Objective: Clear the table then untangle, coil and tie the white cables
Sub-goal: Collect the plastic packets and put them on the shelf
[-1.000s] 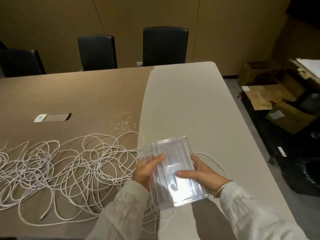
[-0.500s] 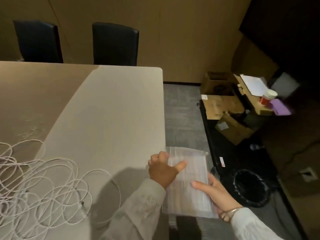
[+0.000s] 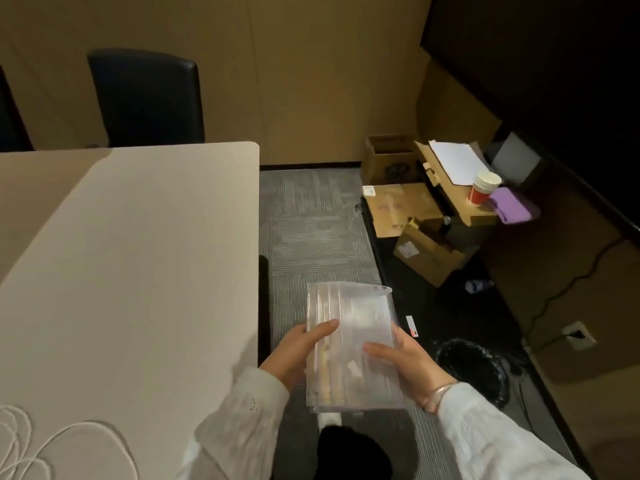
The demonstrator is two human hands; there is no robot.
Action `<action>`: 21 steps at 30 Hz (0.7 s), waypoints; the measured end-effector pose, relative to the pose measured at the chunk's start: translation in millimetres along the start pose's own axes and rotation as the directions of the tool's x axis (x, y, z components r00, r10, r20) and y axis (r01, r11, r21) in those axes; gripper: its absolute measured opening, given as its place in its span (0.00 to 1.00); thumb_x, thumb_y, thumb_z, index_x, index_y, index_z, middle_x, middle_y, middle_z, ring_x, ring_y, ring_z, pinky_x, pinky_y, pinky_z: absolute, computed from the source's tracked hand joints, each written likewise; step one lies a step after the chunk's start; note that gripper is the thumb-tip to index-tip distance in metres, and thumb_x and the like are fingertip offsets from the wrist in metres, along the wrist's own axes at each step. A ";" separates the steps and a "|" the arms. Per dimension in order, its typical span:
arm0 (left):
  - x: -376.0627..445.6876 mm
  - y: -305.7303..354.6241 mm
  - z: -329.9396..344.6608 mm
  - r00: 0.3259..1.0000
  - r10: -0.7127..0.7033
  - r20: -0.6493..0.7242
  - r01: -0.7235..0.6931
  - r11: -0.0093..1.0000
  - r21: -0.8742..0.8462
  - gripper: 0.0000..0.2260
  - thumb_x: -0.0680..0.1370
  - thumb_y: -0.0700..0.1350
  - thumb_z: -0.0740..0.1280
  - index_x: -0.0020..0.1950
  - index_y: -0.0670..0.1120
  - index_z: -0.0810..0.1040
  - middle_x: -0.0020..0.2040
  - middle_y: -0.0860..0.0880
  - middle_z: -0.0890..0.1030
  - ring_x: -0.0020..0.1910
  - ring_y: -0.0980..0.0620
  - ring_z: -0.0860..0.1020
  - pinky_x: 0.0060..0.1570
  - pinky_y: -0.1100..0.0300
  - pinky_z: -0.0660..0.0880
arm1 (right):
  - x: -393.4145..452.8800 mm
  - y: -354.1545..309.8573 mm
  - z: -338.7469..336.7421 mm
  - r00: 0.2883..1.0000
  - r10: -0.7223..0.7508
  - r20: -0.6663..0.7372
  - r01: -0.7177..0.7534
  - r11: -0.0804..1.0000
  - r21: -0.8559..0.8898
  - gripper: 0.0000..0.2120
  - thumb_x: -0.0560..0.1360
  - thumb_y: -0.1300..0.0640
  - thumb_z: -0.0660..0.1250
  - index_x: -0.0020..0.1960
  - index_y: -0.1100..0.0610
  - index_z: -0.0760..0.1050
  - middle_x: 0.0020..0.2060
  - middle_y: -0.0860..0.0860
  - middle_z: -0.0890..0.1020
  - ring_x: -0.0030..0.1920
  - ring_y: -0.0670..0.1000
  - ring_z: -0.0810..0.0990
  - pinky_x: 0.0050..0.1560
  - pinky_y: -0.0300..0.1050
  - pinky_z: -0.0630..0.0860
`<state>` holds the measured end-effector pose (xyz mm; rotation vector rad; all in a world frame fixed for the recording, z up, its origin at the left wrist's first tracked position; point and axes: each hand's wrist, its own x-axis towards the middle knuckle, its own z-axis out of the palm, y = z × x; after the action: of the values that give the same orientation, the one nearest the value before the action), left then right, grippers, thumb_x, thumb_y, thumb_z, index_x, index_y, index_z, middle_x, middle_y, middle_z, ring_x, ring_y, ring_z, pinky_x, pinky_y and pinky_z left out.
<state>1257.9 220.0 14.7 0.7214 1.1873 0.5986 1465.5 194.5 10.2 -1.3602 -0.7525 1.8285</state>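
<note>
A stack of clear plastic bags (image 3: 349,327) is held flat between both hands over the grey carpet, to the right of the table (image 3: 138,258). My left hand (image 3: 298,348) grips its left edge with the thumb on top. My right hand (image 3: 403,362) grips its right edge, thumb across the top. Only a few loops of the white cables (image 3: 20,441) show on the table at the bottom left corner.
A black bin (image 3: 474,365) with a dark liner stands on the floor just right of my hands. Cardboard boxes (image 3: 426,251), stacked paper cups (image 3: 485,187) and a purple cloth (image 3: 510,204) lie further right. A dark chair (image 3: 145,98) stands behind the table.
My view has swung right, away from the cable tangle. Both hands have carried the plastic bags off the table's right edge and out over the carpet, nearer the bin.
</note>
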 end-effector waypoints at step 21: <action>324.6 303.9 11.4 0.930 -0.168 0.328 0.252 0.939 -0.234 0.17 0.74 0.52 0.73 0.61 0.47 0.82 0.51 0.44 0.83 0.47 0.44 0.83 0.44 0.50 0.81 | 308.5 -299.0 -112.2 0.987 -0.096 -0.125 0.099 0.995 0.016 0.25 0.77 0.68 0.63 0.72 0.54 0.67 0.58 0.56 0.81 0.53 0.54 0.83 0.47 0.49 0.82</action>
<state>1344.3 654.6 54.0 0.4232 0.8600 0.4389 1579.7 621.5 52.3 -1.3847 -0.7182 1.6555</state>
